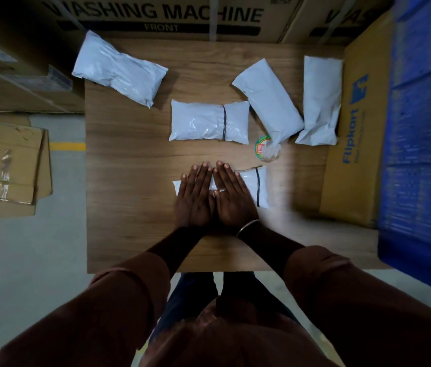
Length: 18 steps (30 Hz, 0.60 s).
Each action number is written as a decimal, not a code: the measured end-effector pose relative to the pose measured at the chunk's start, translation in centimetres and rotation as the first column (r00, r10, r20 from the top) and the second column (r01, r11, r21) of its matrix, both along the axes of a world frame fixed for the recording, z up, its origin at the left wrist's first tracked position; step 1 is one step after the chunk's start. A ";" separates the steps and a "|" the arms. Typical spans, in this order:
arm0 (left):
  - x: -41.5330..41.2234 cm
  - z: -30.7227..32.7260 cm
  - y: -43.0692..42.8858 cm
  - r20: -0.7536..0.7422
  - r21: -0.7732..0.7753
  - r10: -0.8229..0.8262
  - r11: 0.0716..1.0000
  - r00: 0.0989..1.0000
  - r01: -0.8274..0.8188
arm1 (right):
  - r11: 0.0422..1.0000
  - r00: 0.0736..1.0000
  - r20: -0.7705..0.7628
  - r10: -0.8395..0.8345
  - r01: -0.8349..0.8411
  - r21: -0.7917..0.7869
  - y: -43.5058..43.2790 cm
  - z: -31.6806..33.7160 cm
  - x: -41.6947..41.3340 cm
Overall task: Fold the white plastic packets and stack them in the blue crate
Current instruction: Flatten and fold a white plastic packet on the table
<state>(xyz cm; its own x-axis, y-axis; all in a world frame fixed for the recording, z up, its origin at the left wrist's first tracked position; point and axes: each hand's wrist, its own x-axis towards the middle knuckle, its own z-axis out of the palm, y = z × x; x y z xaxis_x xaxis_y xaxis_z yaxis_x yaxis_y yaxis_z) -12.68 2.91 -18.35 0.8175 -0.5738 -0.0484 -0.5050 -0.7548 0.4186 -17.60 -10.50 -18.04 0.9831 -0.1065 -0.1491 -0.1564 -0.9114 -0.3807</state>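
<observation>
White packet (251, 185) is lying at the table's (129, 181) near middle, and both hands are pressing flat on it. Left hand (194, 197) and right hand (231, 198) are sitting side by side, palms down, fingers straight and pointing away, gripping nothing. Blue crate (420, 154) is standing at the right.

Dim, wide-angle warped view; right edge motion-blurred.
</observation>
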 end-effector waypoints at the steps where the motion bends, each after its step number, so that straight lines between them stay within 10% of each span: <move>1: 0.0 0.2 -0.3 -0.009 -0.007 0.022 1.000 1.000 -0.022 | 1.000 1.000 0.001 -0.012 0.012 0.019 -0.2 0.5 0.0; 18: -0.5 -0.8 -2.4 0.049 0.020 -0.043 0.999 0.998 0.042 | 0.992 0.993 -0.038 -0.113 0.111 -0.060 -4.0 -0.6 -1.2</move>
<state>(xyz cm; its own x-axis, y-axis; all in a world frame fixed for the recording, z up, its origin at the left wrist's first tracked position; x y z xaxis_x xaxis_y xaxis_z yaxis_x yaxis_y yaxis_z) -13.21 0.55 -19.15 0.7943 -0.6072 -0.0202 -0.5562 -0.7401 0.3779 -18.75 -14.48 -18.66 0.9577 -0.2251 -0.1792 -0.2730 -0.9076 -0.3190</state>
